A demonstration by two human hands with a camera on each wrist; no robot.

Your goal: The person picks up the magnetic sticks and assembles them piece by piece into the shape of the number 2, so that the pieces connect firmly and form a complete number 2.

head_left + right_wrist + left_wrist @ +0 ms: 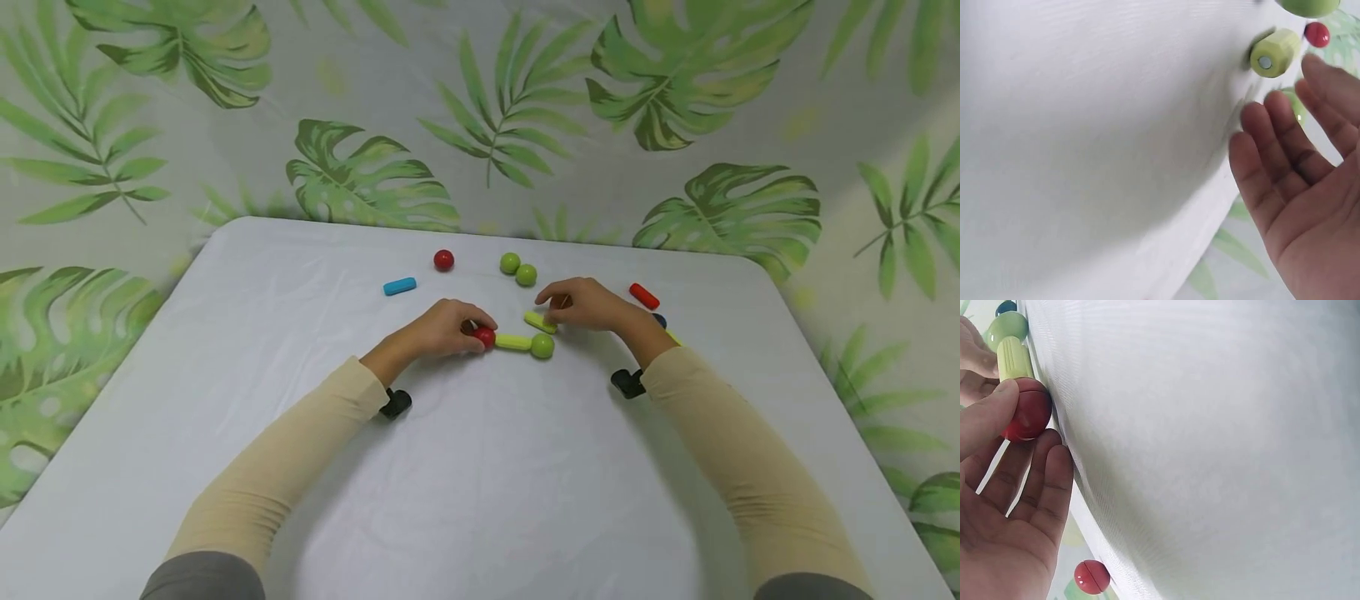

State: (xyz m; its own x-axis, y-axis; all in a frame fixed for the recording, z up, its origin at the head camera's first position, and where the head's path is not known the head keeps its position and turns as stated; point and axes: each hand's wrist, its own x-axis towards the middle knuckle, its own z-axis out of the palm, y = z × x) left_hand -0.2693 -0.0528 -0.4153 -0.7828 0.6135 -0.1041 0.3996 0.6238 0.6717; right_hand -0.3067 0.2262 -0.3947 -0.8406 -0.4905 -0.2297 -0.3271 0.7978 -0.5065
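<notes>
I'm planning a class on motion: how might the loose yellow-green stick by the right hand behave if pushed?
The loose stick will probably roll haltingly, since its sides look faceted. It lies low on its side, so tipping seems unlikely. Its straight body suggests stiffness.

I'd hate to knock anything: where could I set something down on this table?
The near part of the table, between the left sleeve and right sleeve, is bare; so is the stretch left of the blue stick. It's crowded between the left hand and right hand, where a red ball, yellow stick and green ball meet.
</notes>
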